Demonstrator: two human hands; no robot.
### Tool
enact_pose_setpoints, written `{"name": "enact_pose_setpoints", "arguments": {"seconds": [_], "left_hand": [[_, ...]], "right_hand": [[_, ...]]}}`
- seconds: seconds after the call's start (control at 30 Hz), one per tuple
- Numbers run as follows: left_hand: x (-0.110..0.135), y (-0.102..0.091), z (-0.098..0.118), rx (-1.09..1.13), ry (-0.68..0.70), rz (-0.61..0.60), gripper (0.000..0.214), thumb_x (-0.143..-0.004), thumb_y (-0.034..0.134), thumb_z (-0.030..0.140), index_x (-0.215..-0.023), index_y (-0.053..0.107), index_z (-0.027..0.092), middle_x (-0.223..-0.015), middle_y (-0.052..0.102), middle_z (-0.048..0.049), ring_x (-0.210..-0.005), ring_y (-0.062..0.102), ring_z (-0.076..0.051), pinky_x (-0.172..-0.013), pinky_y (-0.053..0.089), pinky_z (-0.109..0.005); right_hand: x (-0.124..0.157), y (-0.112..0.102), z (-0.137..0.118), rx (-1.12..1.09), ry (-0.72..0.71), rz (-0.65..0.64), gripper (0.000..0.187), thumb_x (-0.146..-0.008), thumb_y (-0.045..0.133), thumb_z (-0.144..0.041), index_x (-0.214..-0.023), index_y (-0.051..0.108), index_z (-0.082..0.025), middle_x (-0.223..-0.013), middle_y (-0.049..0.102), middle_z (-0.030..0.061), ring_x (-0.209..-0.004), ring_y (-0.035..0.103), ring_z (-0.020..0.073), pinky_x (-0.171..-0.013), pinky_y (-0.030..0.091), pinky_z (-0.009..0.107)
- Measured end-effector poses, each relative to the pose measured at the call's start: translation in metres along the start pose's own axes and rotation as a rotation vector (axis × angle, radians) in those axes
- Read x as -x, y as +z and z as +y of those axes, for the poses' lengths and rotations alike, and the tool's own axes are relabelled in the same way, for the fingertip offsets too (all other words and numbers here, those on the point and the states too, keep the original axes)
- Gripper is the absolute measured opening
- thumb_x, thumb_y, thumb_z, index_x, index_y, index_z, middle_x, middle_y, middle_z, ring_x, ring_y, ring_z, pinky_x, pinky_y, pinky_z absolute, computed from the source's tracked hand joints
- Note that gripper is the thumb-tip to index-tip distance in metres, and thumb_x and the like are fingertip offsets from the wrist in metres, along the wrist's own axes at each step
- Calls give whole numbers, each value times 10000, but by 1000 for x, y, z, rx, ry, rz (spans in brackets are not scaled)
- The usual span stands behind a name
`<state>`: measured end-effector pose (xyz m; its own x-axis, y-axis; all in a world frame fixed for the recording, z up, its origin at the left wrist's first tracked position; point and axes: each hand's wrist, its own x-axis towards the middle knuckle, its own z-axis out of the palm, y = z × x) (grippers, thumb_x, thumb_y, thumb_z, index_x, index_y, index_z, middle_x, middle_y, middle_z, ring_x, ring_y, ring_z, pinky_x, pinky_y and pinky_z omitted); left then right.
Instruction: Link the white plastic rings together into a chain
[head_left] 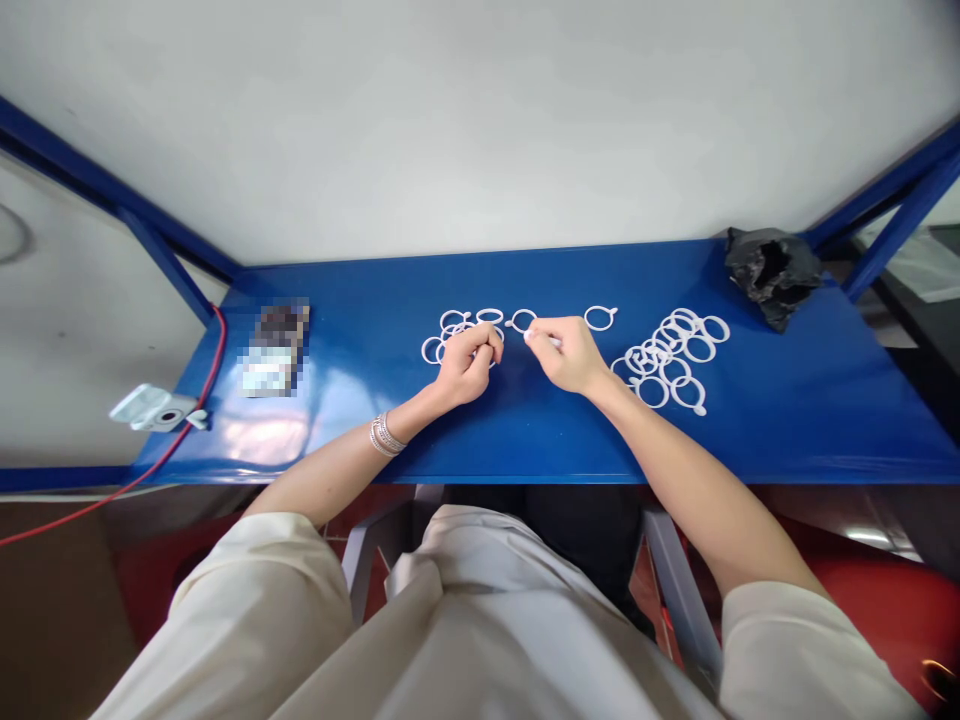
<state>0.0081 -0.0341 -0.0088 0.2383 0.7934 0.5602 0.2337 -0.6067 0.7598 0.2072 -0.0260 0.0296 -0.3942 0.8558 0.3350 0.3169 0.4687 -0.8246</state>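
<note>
On my feed I face a smooth, pale grey wall (480, 130), slightly mottled, rising behind a glossy blue tabletop (367, 320). To my left I make out a slanting blue metal strut (169, 255), with an off-white panel (60, 290) beyond it; a matching blue metal brace (881, 240) stands on the right. I catch bright glare on the tabletop's left part. Below its near edge I see a chair with grey armrests (679, 580), patches of reddish tiled floor (339, 535), and a rounded, shiny red surface (892, 620) at lower right.
</note>
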Motion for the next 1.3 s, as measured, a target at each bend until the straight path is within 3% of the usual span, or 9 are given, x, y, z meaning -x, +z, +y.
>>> {"name": "enact_pose_setpoints", "arguments": {"seconds": [0.2,0.47,0.6,0.7,0.87,0.97,1.03,1.17,1.3], "left_hand": [[2,-2,0,-30,-31,-20,195,-955,496,198,-826,643,195,-697,634,0,-625,555,-127,-630,449,-278],[0,1,3,-170,85,-6,317,-1099,517,380,-859,609,196,-760,647,-15,-670,549,-134,-668,444,-306],[-2,-1,2,-275,159,29,248,-1088,524,304,-881,613,202,-765,627,-14,-682,542,-145,-672,422,-320],[-6,-6,-4,-407,175,100,208,-1055,560,262,-859,602,206,-743,608,-9,-685,534,-157,-704,408,-343],[-14,-18,-19,-554,60,179,121,-960,601,154,-855,582,209,-804,662,-17,-707,548,-163,-777,416,-368],[-15,-22,-24,-642,-65,161,94,-937,582,133,-895,573,217,-869,684,-37,-786,598,-190,-825,454,-387],[-15,-23,-26,-682,-92,154,90,-932,569,130,-919,567,220,-904,685,-52,-848,625,-215,-850,473,-406],[-13,-23,-28,-704,-51,159,59,-968,548,159,-975,581,208,-974,676,-87,-916,637,-263,-889,478,-460],[-11,-19,-23,-706,43,106,64,-1001,597,244,-1039,613,195,-1008,684,-101,-923,625,-274,-905,464,-473]], "right_hand": [[1,11,6,52,-62,-64,349,-946,500,-371,-662,334,-256,-577,393,-36,-560,364,134,-588,284,325],[1,11,16,9,-138,-147,327,-1062,473,-389,-770,477,-240,-753,557,11,-690,500,174,-673,402,334],[-1,6,15,-11,-95,-156,283,-1066,553,-460,-1118,680,-212,-991,723,70,-814,635,205,-765,515,355],[-6,-8,24,166,-50,-33,410,-1083,538,-513,-1300,683,-197,-1156,735,139,-1028,692,287,-975,548,471],[-9,-51,62,635,247,233,433,-995,686,-419,-1280,690,-92,-1264,653,277,-1243,613,466,-1085,452,695],[-9,-69,80,752,520,156,426,-947,704,-279,-1311,683,-58,-1316,632,308,-1243,620,474,-1061,486,666],[-9,-73,86,747,573,83,381,-932,675,-202,-1292,704,-82,-1261,670,264,-1192,656,425,-1065,511,612],[-12,-60,79,620,369,53,322,-911,663,-159,-1225,733,-144,-1073,700,156,-1000,699,322,-1046,547,558],[-10,-30,59,358,71,51,294,-925,654,-170,-1204,738,-208,-1078,688,106,-799,680,217,-871,629,452]]}}
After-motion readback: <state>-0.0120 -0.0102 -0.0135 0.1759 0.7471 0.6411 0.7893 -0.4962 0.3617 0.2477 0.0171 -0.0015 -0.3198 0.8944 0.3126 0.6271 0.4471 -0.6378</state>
